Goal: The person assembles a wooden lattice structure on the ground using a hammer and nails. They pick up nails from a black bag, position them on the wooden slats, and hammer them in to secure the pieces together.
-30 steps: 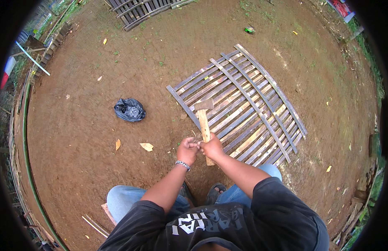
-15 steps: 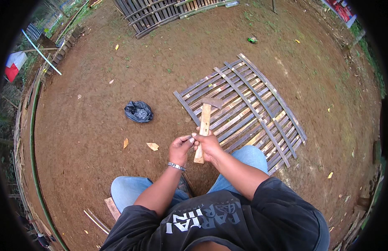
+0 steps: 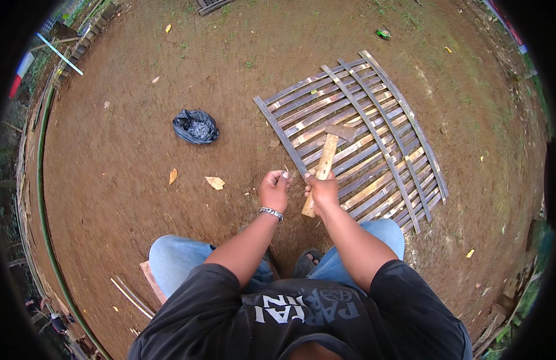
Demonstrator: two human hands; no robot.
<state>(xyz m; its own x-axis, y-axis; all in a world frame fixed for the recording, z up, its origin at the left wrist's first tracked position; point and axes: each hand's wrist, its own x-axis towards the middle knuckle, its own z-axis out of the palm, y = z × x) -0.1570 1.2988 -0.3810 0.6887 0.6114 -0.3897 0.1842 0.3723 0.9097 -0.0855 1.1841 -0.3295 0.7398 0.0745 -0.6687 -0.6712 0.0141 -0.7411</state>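
My right hand [image 3: 323, 188] is closed round the wooden handle of a hatchet [image 3: 327, 157], whose brown metal head points away from me. Beside it, my left hand [image 3: 274, 189], with a chain bracelet at the wrist, pinches a thin nail-like piece [image 3: 287, 170] between thumb and fingertips. It is too small to make out fully. The two hands are a little apart. Beyond the hatchet, a slatted bamboo panel [image 3: 368, 132] lies on the ground, its long slats crossed by several strips. The hatchet's head appears over the panel's slats.
A black plastic bag [image 3: 195, 127] with shiny grey bits inside sits open on the brown dirt, ahead and left. Dry leaves [image 3: 215, 182] lie nearer. Light thin strips [image 3: 132, 297] are by my left knee. A long green pole [image 3: 41, 198] runs along the left edge.
My hands have moved apart, and the right one has carried the hatchet rightward, over the panel. My view has tilted down, so the far slatted panel is mostly out of sight.
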